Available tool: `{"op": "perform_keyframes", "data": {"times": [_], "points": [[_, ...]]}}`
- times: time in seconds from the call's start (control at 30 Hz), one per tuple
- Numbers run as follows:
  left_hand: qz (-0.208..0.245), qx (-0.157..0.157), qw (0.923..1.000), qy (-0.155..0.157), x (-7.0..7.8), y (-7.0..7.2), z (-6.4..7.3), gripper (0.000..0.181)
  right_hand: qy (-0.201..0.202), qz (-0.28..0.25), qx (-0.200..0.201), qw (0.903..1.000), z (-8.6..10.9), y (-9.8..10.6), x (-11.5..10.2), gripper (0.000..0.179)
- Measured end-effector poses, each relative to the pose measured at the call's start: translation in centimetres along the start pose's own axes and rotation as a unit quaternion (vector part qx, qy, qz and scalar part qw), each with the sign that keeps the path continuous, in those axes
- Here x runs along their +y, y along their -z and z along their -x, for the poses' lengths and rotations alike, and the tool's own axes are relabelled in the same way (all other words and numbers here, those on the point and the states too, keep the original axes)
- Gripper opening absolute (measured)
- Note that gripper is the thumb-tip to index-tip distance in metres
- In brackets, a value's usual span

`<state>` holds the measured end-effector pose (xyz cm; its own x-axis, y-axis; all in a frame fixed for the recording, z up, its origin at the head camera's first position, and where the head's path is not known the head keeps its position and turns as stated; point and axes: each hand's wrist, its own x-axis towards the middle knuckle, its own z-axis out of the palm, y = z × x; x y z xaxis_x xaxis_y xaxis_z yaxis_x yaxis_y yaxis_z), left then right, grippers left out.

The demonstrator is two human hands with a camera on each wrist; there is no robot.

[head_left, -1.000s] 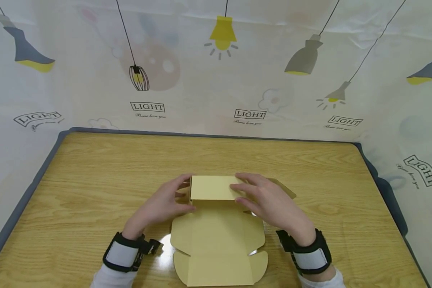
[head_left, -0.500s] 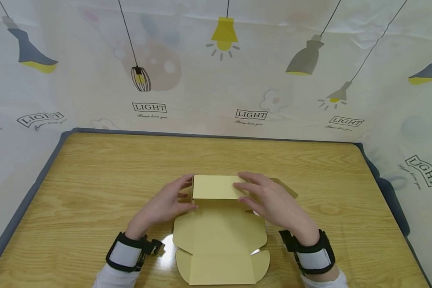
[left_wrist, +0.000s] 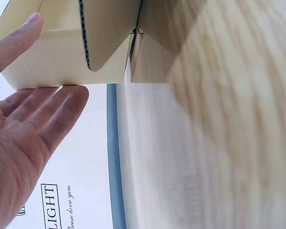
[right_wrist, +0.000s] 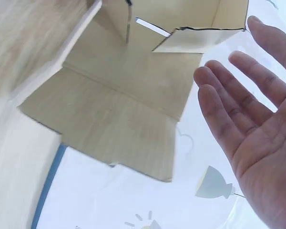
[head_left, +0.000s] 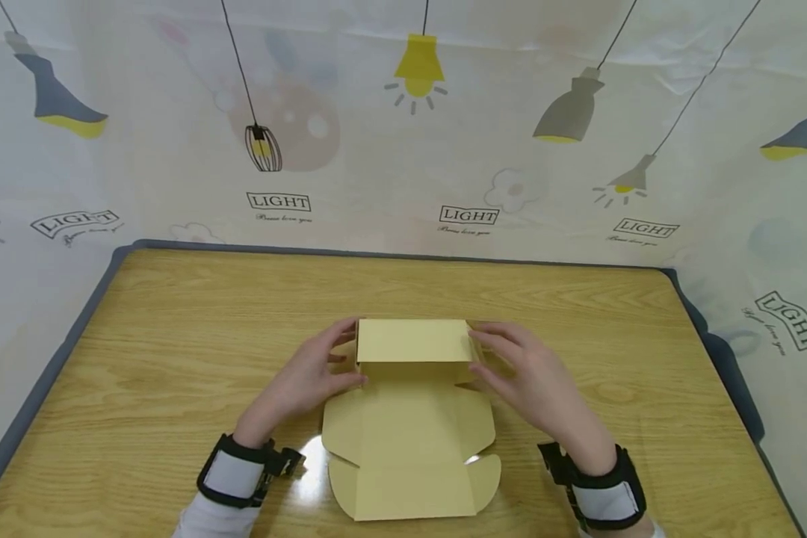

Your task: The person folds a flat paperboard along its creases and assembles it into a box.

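A partly folded yellow-tan cardboard box (head_left: 413, 422) lies on the table, its near panels and rounded flaps spread flat. Its far end is folded up, with a top panel (head_left: 412, 341) turned toward the person. The left hand (head_left: 302, 377) holds the left end of that raised part; in the left wrist view its thumb lies over one side, with the fingers along the outer wall (left_wrist: 66, 59). At the other end, the right hand (head_left: 534, 377) has its fingertips right by the corner, fingers extended. In the right wrist view a creased side flap (right_wrist: 114, 119) stands out beside that hand.
The wood-grain table (head_left: 175, 321) has a dark grey border at its back and sides. Behind it hangs a white curtain (head_left: 376, 149) printed with lamps. Each wrist wears a black strap (head_left: 232, 474).
The right hand has shifted right, off the top panel to its right corner. The folded end has tipped slightly up and away. The left hand keeps its hold.
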<state>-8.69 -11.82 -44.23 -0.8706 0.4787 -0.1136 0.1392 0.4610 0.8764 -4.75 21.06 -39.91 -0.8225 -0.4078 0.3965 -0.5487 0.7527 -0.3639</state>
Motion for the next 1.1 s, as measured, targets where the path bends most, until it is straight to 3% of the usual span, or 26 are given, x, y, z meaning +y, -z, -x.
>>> {"op": "perform_keyframes", "data": {"times": [0.2,0.37,0.73,0.93,1.1], "points": [[0.007,0.007,1.0,-0.003,-0.2,-0.1,0.0,0.089,-0.063,-0.013,-0.049,0.9967,0.7,-0.4,0.5,0.041],[0.002,0.007,1.0,-0.003,-0.3,-0.2,-0.1,0.088,-0.086,-0.029,-0.065,0.9938,0.7,-0.9,0.8,0.04],[0.0,0.009,0.9999,-0.01,-0.3,-0.4,-0.2,0.085,-0.091,-0.054,-0.074,0.9916,0.5,-1.5,0.8,0.033],[0.013,-0.005,0.9998,-0.011,-0.5,-0.9,-0.2,0.087,-0.093,-0.037,-0.067,0.9927,0.9,-1.7,0.9,0.031],[0.011,0.01,0.9998,-0.014,-0.4,-0.6,-0.2,0.088,-0.097,-0.029,-0.068,0.9926,0.7,-2.0,0.9,0.034]]}}
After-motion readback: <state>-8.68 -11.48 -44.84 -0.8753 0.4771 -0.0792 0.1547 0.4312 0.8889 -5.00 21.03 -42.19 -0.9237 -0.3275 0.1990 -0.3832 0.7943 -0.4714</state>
